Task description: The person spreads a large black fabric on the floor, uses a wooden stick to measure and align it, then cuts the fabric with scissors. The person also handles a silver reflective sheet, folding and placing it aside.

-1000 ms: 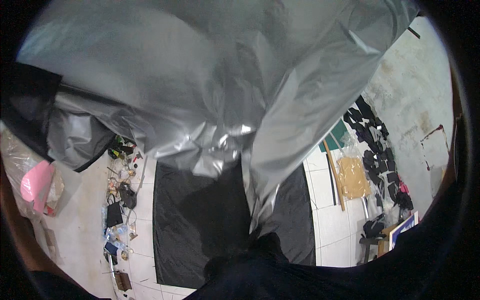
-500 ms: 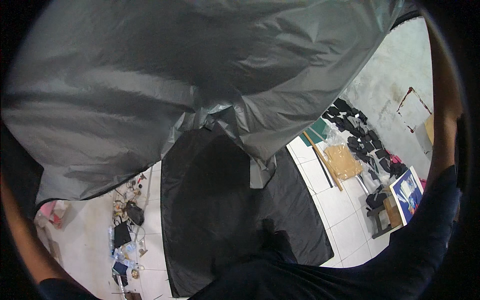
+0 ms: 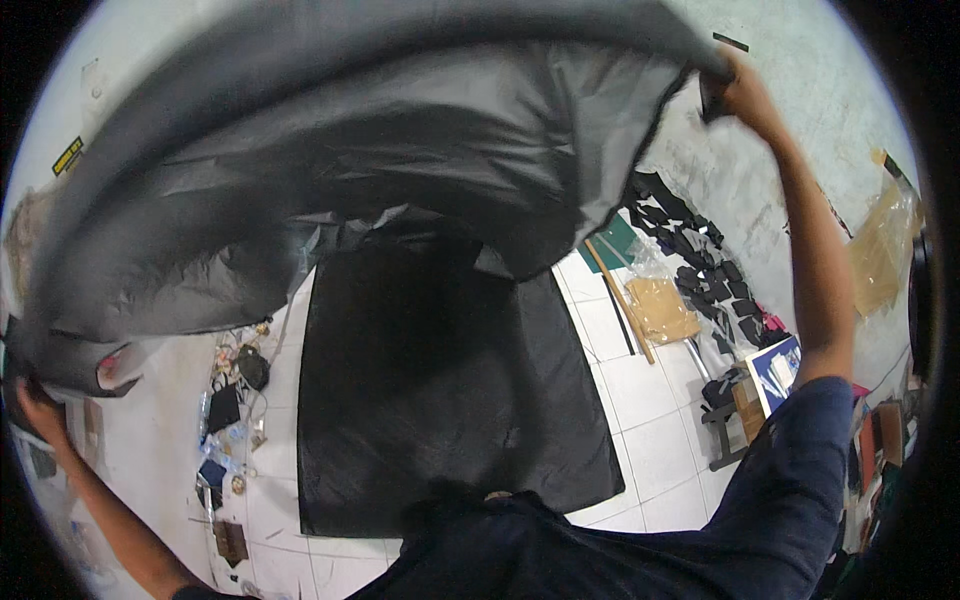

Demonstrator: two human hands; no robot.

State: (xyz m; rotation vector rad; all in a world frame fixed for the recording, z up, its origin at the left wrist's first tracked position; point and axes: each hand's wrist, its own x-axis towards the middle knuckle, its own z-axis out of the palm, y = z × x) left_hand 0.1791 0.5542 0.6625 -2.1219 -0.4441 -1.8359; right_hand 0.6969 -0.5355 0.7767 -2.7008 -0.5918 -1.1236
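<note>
A large sheet of thin, dark grey, slightly shiny fabric [image 3: 400, 130] billows in the air across the upper part of the view, blurred along its top. Out at the far left, my left hand [image 3: 42, 408] grips one edge of it. My right hand [image 3: 740, 90], raised at the upper right, has closed round another edge, and a short flap hangs below the fist. Beneath the raised fabric, a black fabric sheet [image 3: 430, 420] lies spread on the floor in front of me. The raised fabric hides its far end.
White floor tiles [image 3: 645, 430] surround the black sheet. On the right are a wooden stick [image 3: 622, 302], a brown package in clear plastic [image 3: 662, 312], dark fabric scraps [image 3: 700, 250] and a small blue-topped table [image 3: 775, 375]. Assorted small items and a black bag [image 3: 252, 368] line the left.
The raised fabric has swung up and away from me, uncovering more of the black sheet and wall. Both my hands have come into view, holding its edges.
</note>
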